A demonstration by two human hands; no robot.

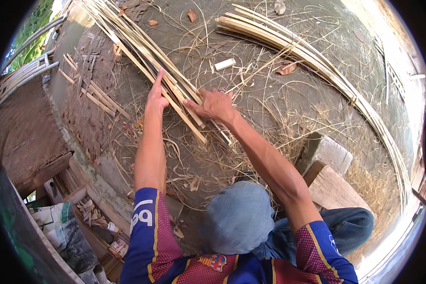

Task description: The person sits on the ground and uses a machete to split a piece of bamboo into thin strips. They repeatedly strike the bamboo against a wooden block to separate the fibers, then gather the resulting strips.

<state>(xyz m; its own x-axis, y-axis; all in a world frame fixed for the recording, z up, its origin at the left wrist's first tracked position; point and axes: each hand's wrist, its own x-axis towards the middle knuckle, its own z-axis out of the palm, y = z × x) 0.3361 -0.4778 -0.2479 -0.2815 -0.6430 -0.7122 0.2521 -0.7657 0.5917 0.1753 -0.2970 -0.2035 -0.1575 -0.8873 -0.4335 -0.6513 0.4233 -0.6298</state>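
A long bundle of split bamboo strips [142, 54] lies slantwise on the ground, running from the far left to its loose near ends between my hands. At its left side is my left hand [157, 97], the palm edge against the strips and the fingers stretched out. My right hand [214, 105] rests at the bundle's right side, fingers spread and the thumb reaching over the strips. Neither hand is wrapped round the bundle. Some right fingertips are hard to make out among the strips.
A second bundle of long bamboo strips [312, 54] curves down the right side. Thin shavings [270, 118] litter the ground. Wooden blocks [333, 182] stand by my bent right knee. Short bamboo pieces [97, 94] lie at left, near a woven panel [31, 135].
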